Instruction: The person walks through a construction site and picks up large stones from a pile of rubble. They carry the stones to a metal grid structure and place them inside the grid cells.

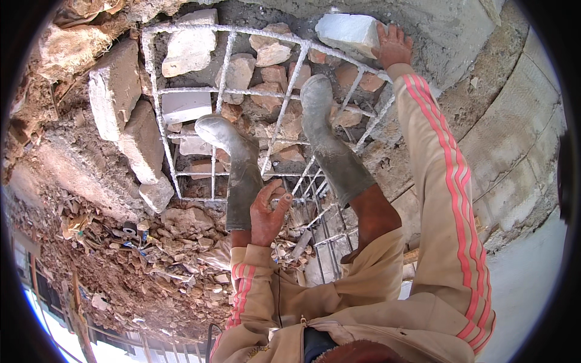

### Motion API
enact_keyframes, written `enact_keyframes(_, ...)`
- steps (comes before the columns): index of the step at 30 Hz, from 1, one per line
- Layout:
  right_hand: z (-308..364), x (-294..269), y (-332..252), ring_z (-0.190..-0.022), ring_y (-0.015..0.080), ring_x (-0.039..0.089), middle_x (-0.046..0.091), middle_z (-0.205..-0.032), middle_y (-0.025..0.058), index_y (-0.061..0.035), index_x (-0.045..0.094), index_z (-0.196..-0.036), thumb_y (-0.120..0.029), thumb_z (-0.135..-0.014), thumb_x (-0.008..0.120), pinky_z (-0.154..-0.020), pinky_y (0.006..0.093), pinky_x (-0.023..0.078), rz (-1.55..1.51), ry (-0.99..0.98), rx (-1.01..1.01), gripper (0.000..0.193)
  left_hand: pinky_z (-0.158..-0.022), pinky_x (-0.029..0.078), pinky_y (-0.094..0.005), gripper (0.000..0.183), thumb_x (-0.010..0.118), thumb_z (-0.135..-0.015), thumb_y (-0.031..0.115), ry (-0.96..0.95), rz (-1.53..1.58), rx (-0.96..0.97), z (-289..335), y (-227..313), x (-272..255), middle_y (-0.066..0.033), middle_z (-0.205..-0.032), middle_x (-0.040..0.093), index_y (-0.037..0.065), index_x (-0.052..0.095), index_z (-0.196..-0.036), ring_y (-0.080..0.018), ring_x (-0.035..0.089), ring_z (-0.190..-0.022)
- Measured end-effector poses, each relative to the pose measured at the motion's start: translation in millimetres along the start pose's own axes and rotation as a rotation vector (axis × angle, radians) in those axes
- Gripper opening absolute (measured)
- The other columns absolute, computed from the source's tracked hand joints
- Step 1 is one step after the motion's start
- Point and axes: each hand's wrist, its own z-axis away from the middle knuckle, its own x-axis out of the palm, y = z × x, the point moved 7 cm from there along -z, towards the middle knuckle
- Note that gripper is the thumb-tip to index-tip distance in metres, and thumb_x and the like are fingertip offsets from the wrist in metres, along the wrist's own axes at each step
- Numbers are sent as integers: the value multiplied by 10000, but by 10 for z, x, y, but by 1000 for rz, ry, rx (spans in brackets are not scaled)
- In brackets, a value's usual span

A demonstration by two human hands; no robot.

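Note:
A pale grey-white stone block [349, 33] lies on the mortar at the far side, past the bar grid. My right hand [395, 46] is stretched out to its right end, fingers apart, with the thumb side touching it. My left hand [268, 212] hangs near my left boot [233, 145], fingers loosely curled and thumb apart, with nothing visible in it. My right boot [330, 133] and left boot stand among the bars of a mortar-coated steel grid [227, 63]. Beneath the grid lie broken bricks [275, 75] and stones [236, 75].
Large stone blocks [115, 91] line the left side of the grid. Loose rubble [175, 266] covers the lower left ground. A curved masonry wall [514, 133] rises at right. Thin steel bars [327, 242] run below and between my legs.

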Motion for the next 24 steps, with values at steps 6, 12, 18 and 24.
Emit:
enact_keyframes(6,1154,40,110,-1214,307,476,480,-1293,93,-186,469,-1367,-382,-813,673,-955,500,417,-388,-68,72,622,-821,499,-278,456,702,-909,261,102,101,98,96,185,-290,-83,-1010,648,-34,583,-1236,-131,609,-905)
enact_keyframes(12,3094,-410,429,-1176,375,536,519,-1298,173,-118,521,-1336,-384,-838,634,-959,481,458,-634,-554,99,576,-810,493,-272,384,630,-958,291,150,63,288,551,841,-1113,-65,-1026,647,-7,615,-1201,-125,591,-897)
enact_keyframes(18,4279,-1151,940,-1167,412,562,580,-1239,305,-19,472,-1383,-474,-817,657,-986,428,451,-912,-597,230,750,-592,424,-213,425,635,-935,366,201,171,175,859,809,-2287,-47,-910,657,37,619,-1203,-122,637,-785)
enact_keyframes(24,5048,-2046,1461,-1099,393,611,626,-1148,303,2,485,-1368,-494,-792,682,-941,423,471,-977,-582,293,785,-568,398,-212,390,628,-939,368,298,208,233,1331,960,-3274,-27,-859,632,17,649,-1106,-109,601,-739)
